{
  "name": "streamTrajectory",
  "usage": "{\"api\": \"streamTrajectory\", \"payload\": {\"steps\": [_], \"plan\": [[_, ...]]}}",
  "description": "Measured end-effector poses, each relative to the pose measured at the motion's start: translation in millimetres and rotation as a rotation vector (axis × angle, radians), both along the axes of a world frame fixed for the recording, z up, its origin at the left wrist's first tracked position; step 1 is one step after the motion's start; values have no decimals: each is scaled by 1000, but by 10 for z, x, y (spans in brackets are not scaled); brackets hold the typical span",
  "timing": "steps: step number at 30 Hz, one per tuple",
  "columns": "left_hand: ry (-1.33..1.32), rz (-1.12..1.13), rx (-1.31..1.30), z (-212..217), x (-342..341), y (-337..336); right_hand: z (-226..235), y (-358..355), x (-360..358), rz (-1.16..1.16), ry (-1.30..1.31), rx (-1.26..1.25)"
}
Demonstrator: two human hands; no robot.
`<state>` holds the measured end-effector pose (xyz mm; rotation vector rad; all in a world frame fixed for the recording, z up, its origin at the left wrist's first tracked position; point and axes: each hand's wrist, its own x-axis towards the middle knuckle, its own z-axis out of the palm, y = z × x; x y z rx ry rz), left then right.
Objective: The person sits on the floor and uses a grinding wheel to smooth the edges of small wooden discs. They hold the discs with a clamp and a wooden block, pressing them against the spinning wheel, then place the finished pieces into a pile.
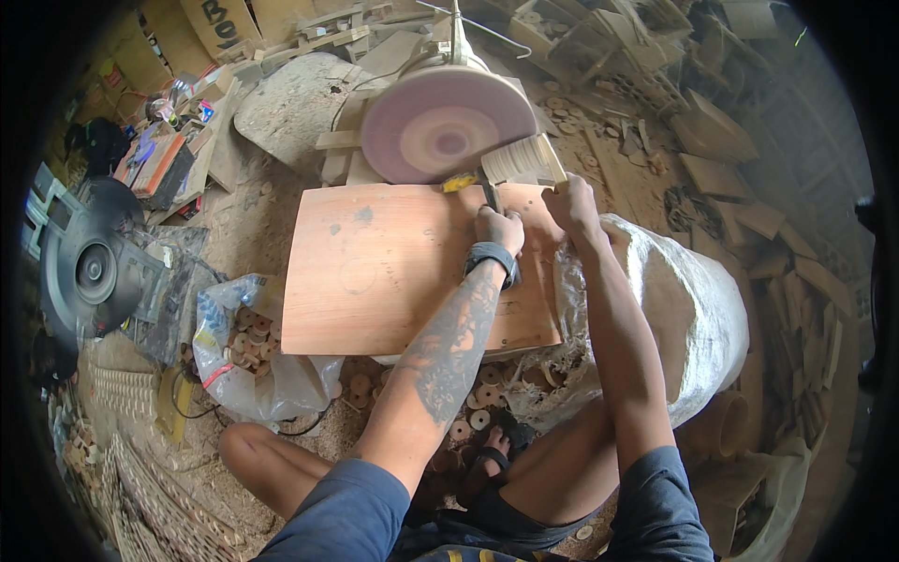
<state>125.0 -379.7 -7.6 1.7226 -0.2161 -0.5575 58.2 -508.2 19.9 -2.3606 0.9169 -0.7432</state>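
At the board's (393,267) far right corner, your left hand (498,231) fists a tool handle while your right hand (569,201) pinches the wooden block (523,159) against the sanding disc (448,124). It's probably stiff and light; grip its outer end.

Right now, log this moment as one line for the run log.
left hand: gripping a dark tool handle on the plywood board | right hand: pressing a wooden piece against the pink sanding disc | white sack: beside board
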Motion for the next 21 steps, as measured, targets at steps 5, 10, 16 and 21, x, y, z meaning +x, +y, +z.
{"api": "streamTrajectory", "payload": {"steps": [5, 10, 16, 21], "plan": [[-8, -12, -25, 39, -27, 0, -27, -33, -16, -25, 17, 2], [8, -27, 22, 53, -6, 10, -22, -33, -10, -8, 14, -4], [26, -14, -30, 16, -22, -22, 10, -29, -47, -23, 18, 5], [28, -34, -9, -1, 3, -33, 62, -34, -18, -13, 36, 5]]}}
